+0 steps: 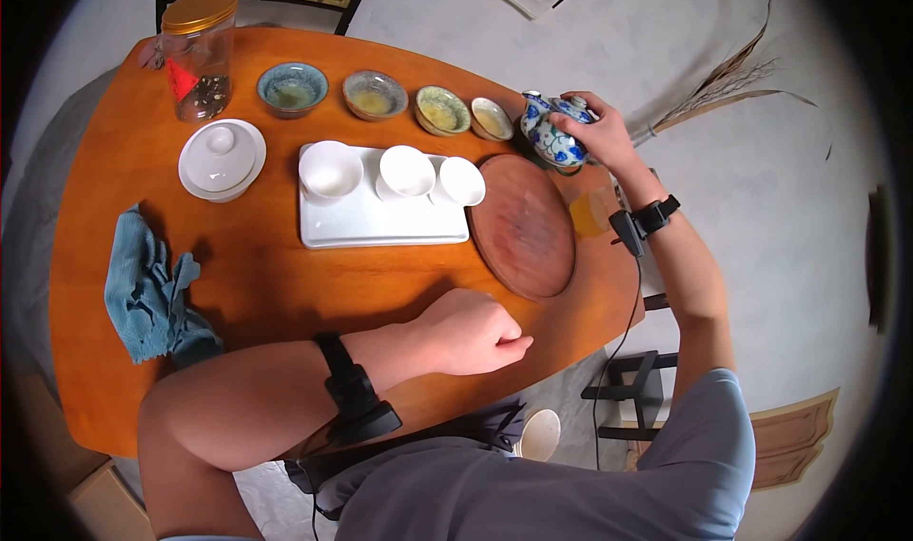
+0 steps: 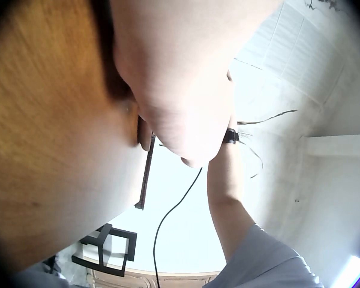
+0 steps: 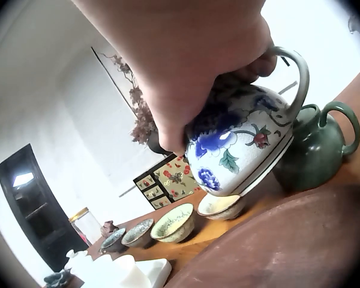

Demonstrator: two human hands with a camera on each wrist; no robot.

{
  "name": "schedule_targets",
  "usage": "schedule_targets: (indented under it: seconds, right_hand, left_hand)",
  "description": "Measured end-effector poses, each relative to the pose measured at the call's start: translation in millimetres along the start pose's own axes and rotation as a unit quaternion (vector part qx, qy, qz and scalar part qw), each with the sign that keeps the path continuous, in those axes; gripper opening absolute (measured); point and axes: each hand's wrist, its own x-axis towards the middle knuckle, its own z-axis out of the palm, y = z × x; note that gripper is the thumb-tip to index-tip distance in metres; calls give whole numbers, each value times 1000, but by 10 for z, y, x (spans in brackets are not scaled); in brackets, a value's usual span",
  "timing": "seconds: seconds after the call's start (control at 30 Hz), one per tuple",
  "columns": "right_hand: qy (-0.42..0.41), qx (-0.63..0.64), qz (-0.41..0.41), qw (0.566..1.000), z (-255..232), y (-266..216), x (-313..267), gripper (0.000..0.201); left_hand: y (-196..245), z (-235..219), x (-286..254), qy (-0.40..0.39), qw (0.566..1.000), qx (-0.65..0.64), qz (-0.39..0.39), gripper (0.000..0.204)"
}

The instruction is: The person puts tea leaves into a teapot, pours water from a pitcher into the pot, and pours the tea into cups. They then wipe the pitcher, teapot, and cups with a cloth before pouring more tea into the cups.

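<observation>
My right hand (image 1: pixel 599 132) grips a white teapot (image 3: pixel 234 144) with blue flowers across its top, thumb on the side; its curved handle stands free in the right wrist view. The teapot is tilted, its spout (image 1: pixel 534 109) close by the small pale bowl (image 1: pixel 492 120) at the end of a row. That row also has a green bowl (image 1: pixel 442 111), a grey bowl (image 1: pixel 375 95) and a blue bowl (image 1: pixel 292 89), with yellowish liquid inside. My left hand (image 1: pixel 474 332) is at the table's near edge, fingers curled under, nothing visible in it.
A round brown board (image 1: pixel 523 227) lies beside a white tray (image 1: pixel 380 225) with three white cups. Behind the teapot is a green pot (image 3: pixel 315 150); near my right wrist, a vessel of amber liquid (image 1: pixel 590 213). At left are a lidded white bowl (image 1: pixel 221 165), jar (image 1: pixel 202 56) and blue cloth (image 1: pixel 143 284).
</observation>
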Motion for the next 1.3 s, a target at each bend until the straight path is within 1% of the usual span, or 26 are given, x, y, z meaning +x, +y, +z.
schedule_targets:
  seconds: [0.03,0.27,0.33,0.37,0.43,0.47,0.53,0.57,0.63,0.67,0.73,0.77,0.83,0.87,0.93,1.03,1.17,1.23,1.27,1.3]
  right_hand:
    - [-1,64,-3,998,11,71,4,67]
    - [0,69,-14,997,58,39,-65,65]
    - [2,15,-11,1000,35,-87,-97,65]
    - [1,16,-11,1000,25,-136,-97,65]
    - [8,-73,-22,997,9,-223,-95,64]
    - [7,-73,-22,997,2,-255,-87,64]
    - [26,-159,-82,983,-2,-312,-65,61]
    - [24,-159,-83,984,0,-343,-61,61]
    - [40,-208,-129,969,-1,-408,-53,58]
    - [39,-209,-130,968,1,-433,-49,58]
    - [40,-253,-173,951,11,-475,-38,53]
    - [39,-254,-174,951,22,-498,-37,53]
    - [39,-311,-202,928,50,-543,-29,50]
    - [38,-312,-203,928,62,-550,-24,50]
    - [53,-323,-233,916,99,-545,-11,50]
    - [48,-350,-239,905,171,-553,-44,51]
    - [52,-342,-225,911,173,-567,-61,52]
    - [40,-347,-179,920,150,-599,-99,51]
    - [41,-348,-178,920,137,-567,-97,51]
    - [37,-311,-158,937,117,-506,-90,53]
  left_hand:
    - [-1,-2,1,-1,1000,2,-1,51]
    - [-8,13,3,3,1000,3,0,52]
    - [-8,8,1,6,1000,-4,3,52]
    - [-13,10,2,7,1000,-4,2,52]
    - [-21,18,-3,13,1000,-9,10,52]
    - [-19,14,-3,14,1000,-10,9,52]
    - [-14,4,-5,8,1000,0,4,51]
    - [-13,2,-6,9,1000,-1,3,51]
    - [-5,-1,-5,11,1000,-6,4,50]
    - [-3,0,-7,13,1000,-7,3,50]
    - [-3,1,-10,11,1000,-6,3,50]
    - [-1,4,-10,13,1000,-8,3,50]
    - [-1,0,-7,11,1000,-3,4,49]
    - [0,-2,-7,12,1000,-4,4,49]
    - [3,-4,-10,11,1000,-4,3,48]
    - [-5,5,-11,12,1000,-6,2,48]
    - [-3,5,-12,12,1000,-3,2,47]
    - [-7,9,-11,11,1000,-8,1,48]
    - [-2,2,-8,10,1000,-7,1,48]
    - [2,-5,-2,-1,1000,4,-4,46]
